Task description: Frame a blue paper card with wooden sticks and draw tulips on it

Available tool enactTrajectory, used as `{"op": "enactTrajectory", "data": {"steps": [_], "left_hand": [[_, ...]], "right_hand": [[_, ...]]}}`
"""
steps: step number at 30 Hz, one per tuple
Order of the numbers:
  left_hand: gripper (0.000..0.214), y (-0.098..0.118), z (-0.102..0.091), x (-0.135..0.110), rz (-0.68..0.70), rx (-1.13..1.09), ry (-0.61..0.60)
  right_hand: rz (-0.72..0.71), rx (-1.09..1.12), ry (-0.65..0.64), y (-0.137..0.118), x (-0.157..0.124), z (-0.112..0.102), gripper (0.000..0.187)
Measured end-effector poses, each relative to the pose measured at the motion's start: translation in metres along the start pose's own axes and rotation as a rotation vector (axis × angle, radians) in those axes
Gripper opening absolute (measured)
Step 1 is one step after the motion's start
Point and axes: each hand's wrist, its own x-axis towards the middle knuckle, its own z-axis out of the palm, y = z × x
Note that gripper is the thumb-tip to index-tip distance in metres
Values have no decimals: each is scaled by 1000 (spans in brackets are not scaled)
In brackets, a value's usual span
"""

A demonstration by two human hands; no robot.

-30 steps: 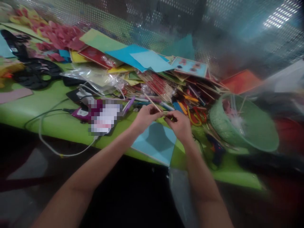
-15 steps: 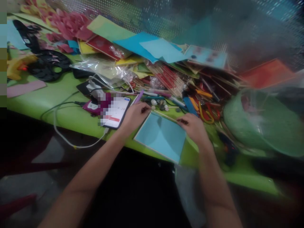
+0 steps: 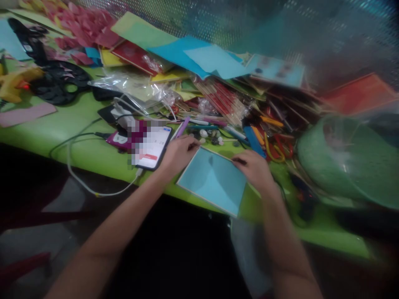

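A square light-blue card [image 3: 215, 180] with thin pale strips along its edges lies at the table's front edge. At its far left corner is my left hand [image 3: 181, 153], thumb and fingers pinched together. My right hand [image 3: 254, 168] pinches at the far right corner. Between the two pinches a thin pale stick [image 3: 215, 152] runs along the card's far edge, its ends hidden by my fingers. Shadows of my hands fall on the card. Small pebbles [image 3: 215, 136] lie just beyond it.
Left of my left hand lies a phone [image 3: 154, 149] with a white cable beside a purple power adapter [image 3: 120, 141]. Scissors [image 3: 274, 147] and a green basket [image 3: 346, 162] are to the right. Behind are coloured papers [image 3: 196, 58] and bundled sticks [image 3: 221, 99]. A yellow glue gun [image 3: 18, 85] lies far left.
The stick, seen slightly beyond the card's far edge before, now lies right along that edge. Both hands keep their pinch. The view has shifted slightly.
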Motion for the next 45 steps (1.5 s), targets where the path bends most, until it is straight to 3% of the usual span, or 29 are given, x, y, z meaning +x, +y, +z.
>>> {"op": "enactTrajectory", "data": {"steps": [14,21,24,28,35,45], "left_hand": [[19,5,8,3,43,151,-17],[20,3,7,3,63,214,-13],[20,3,5,3,60,241,-31],[22,3,3,3,62,231,-34],[21,3,4,3,64,222,-22],[13,4,3,2,65,203,-20]], "right_hand": [[2,2,-17,-7,0,-3,11],[131,122,236,8,-8,-29,17],[162,117,283,11,-10,-36,16],[153,141,214,11,-11,-39,12],[163,150,-114,22,-19,-42,22],[305,-29,35,41,-37,-43,24]]}}
